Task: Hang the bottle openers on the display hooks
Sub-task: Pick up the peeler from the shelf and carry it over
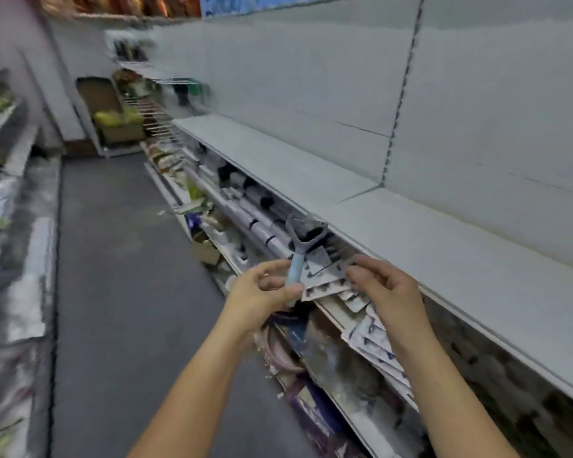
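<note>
My left hand (265,292) grips the pale blue handle of a bottle opener (299,252), holding it upright so its grey forked metal head points up in front of the shelf. My right hand (382,287) pinches the edge of a white backing card (325,276) just right of the handle. More white carded items (374,345) lie stacked on the lower shelf beneath my right wrist. No display hooks can be made out near my hands; the frame is blurred.
A long white shelf (411,246) runs along the right with a bare back panel (311,77) above. Grey rolled goods (262,223) fill the shelf below. The dark aisle floor (113,292) stretches left; more stocked shelves (4,226) line the left side.
</note>
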Tool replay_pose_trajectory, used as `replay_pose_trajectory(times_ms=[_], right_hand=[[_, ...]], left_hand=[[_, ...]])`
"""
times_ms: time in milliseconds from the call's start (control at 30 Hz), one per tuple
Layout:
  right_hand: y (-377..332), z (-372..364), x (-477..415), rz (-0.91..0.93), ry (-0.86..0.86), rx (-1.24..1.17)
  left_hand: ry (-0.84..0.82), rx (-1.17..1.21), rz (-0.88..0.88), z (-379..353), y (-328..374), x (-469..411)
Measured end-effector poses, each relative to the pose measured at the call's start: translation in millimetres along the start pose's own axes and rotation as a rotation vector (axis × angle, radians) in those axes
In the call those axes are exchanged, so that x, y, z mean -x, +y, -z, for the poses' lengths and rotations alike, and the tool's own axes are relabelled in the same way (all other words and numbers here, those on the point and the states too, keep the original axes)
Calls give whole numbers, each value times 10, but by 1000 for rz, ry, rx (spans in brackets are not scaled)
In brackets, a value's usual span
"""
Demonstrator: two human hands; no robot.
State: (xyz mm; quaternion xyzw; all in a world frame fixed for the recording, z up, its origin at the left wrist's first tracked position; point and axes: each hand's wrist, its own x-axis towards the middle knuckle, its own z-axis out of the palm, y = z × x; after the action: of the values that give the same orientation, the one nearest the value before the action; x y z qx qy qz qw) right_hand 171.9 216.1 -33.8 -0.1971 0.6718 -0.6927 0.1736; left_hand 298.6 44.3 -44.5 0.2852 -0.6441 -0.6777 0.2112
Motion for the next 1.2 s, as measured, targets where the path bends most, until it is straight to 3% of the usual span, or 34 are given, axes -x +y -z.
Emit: replay_pose_trajectory(times_ms=[333, 667, 967, 1200], right_hand=[[286, -2412, -322, -43, -359, 10], [540, -4243, -843, -82, -505, -16], [1031, -5543, -2042, -65, -580, -10], [1087, -6638, -3444, -90, -637, -59]], left_hand=[[348, 206, 55, 2108, -259, -109], [512, 262, 65, 3648, -434, -709], [618, 240, 66, 4676, -504, -2008], [697, 194, 11, 5397, -122, -3402]])
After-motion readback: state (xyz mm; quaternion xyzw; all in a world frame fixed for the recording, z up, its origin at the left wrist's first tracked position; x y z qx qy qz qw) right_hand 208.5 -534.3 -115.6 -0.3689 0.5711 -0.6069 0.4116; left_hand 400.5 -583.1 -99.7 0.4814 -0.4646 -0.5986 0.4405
